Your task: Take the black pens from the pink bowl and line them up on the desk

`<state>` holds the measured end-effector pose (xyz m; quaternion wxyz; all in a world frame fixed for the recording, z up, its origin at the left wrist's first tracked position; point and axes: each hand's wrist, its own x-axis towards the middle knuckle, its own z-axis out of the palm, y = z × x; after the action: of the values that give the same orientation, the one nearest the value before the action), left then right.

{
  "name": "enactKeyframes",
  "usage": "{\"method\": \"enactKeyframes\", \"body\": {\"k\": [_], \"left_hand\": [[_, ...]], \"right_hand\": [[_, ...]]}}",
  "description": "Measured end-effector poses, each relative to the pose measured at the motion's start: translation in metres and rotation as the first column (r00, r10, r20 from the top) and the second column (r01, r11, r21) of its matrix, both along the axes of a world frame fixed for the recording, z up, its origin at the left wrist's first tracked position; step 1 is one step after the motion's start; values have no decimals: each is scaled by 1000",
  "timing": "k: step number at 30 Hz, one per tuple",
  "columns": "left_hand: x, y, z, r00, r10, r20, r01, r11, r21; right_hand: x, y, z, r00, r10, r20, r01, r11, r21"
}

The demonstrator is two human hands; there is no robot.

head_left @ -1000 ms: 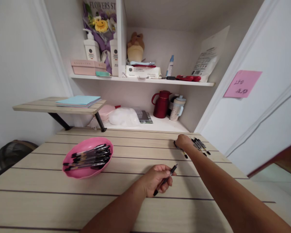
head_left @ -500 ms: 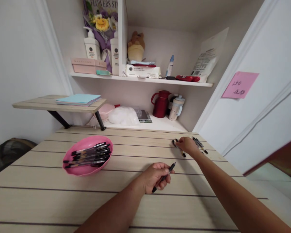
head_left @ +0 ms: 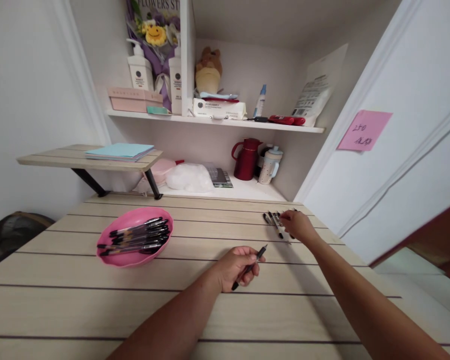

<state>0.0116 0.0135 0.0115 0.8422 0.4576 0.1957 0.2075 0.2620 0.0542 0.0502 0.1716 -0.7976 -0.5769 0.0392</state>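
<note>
My left hand (head_left: pixel 240 269) is closed around a black pen (head_left: pixel 249 268) above the middle of the table, its pointed end up and to the right. Farther back on the right, my right hand (head_left: pixel 297 226) reaches down with bent fingers to a row of several similar pens (head_left: pixel 275 224) lying side by side. The fingertips pinch at one pen in the row, which the hand partly covers. On the left, a pink bowl (head_left: pixel 110 225) with a wavy rim holds a pile of black-capped clear pens (head_left: pixel 142 237).
A small raised shelf (head_left: pixel 60 156) on black legs stands at the back left, bearing blue paper (head_left: pixel 119 150). Behind the slatted table (head_left: pixel 135 310) are a white plastic bag (head_left: pixel 190 177), a red jug (head_left: pixel 246 160) and a pale cup (head_left: pixel 270 166).
My right hand has moved slightly to the right along the pens, and more of them now lie together in a row. My left hand keeps its pen.
</note>
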Motion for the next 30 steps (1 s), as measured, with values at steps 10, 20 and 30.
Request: {"method": "enactKeyframes", "body": {"k": [10,20,30], "left_hand": [[0,-1,3,1000,15,-15,-15,1000,0],[-1,-2,5,1000,17,-2,-17,1000,-22],[0,-2,3,1000,21,-13,-22,1000,-13]], "right_hand": [[24,-36,-10,1000,10,-4,-11,996,-90],[41,-69,-32,962,161,219,-126,978,-163],[12,-62,-38,975,173,139,-173,985,-7]]}}
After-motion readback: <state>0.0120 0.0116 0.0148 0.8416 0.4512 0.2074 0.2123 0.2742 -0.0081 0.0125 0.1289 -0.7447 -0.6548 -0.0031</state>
